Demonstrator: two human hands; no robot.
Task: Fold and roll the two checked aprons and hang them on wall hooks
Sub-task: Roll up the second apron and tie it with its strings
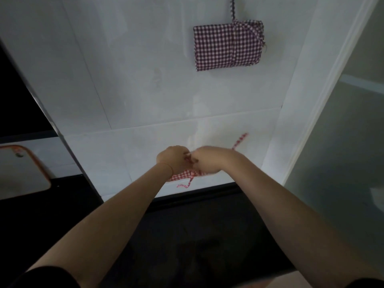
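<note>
A dark purple-and-white checked apron (226,45), folded into a tied bundle, hangs on the white tiled wall by its strap (232,7) from the top edge of the view. Lower down, my left hand (173,160) and my right hand (207,160) are fisted close together against the wall. Both grip the ties of a red-and-white checked apron (185,175), whose bundle shows just beneath my hands. One red tie (240,140) sticks out up and to the right; another end (186,185) dangles below. The hook itself is out of view.
A dark countertop (197,225) runs below the wall. An orange-rimmed board (22,173) rests at the left. A white door frame (324,84) and a frosted glass panel (353,142) stand at the right. A dark opening lies at the far left.
</note>
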